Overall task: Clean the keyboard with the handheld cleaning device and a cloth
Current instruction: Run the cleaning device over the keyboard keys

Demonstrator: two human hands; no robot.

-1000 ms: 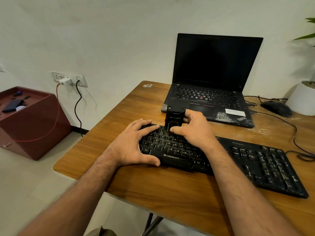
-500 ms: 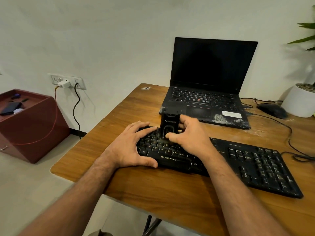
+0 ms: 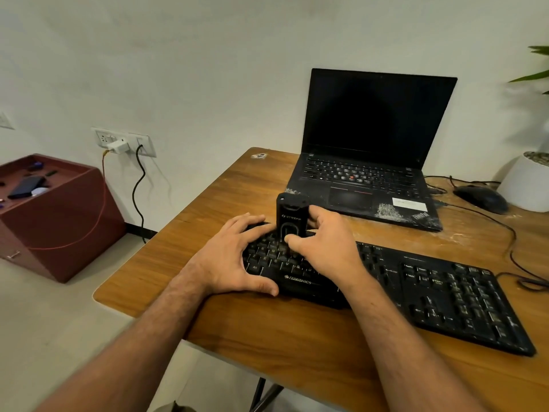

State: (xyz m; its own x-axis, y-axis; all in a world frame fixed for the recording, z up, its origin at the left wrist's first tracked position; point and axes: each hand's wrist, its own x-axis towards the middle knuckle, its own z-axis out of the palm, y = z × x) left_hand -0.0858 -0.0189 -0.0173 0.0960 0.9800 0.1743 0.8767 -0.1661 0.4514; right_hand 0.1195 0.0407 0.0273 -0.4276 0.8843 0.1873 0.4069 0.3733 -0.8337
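The right hand [image 3: 328, 248] at the centre of the frame grips the black handheld cleaning device [image 3: 290, 217], thumb on its near face and fingers curled round its far side, holding it upright with its lower end down on the keys. The left hand [image 3: 234, 257], just left of it, lies spread over the left end of the black keyboard [image 3: 445, 298], fingers fairly straight on the keys and thumb along the front edge. The keyboard runs from centre to lower right across the wooden surface [image 3: 297, 340]. Behind it, upper right of centre, stands an open laptop [image 3: 368, 162] with a dark screen; a mouse [image 3: 481, 198] and a white plant pot [image 3: 525, 185] sit at the right edge.
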